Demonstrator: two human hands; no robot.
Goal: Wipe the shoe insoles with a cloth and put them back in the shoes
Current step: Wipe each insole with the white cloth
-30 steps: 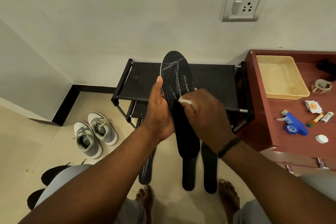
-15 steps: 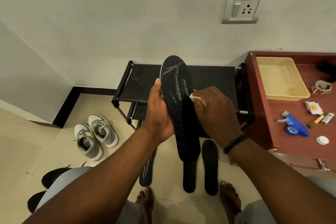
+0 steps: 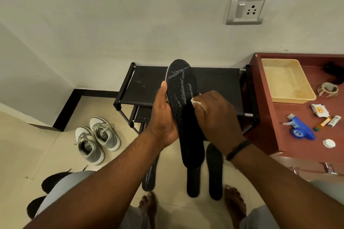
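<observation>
Gripping the insole (image 3: 183, 102), hands (image 3: 163, 115) wipe with cloth (image 3: 197, 103).

A pale tiled floor (image 3: 28, 145) is seen, on which a pair of grey-and-white laced sneakers (image 3: 96, 138) is set at 9 o'clock. Three flat black foam insoles (image 3: 214, 171) are laid side by side at 6 o'clock, just ahead of bare feet. A black metal-framed shoe rack (image 3: 219, 82) is stood on the floor against the wall. At 3 o'clock, a reddish-brown wooden desk (image 3: 275, 126) is seen carrying a shallow cream plastic tray (image 3: 286, 80), a blue plastic spray bottle (image 3: 299, 129) lying flat and a small white round cap (image 3: 329, 143).
</observation>
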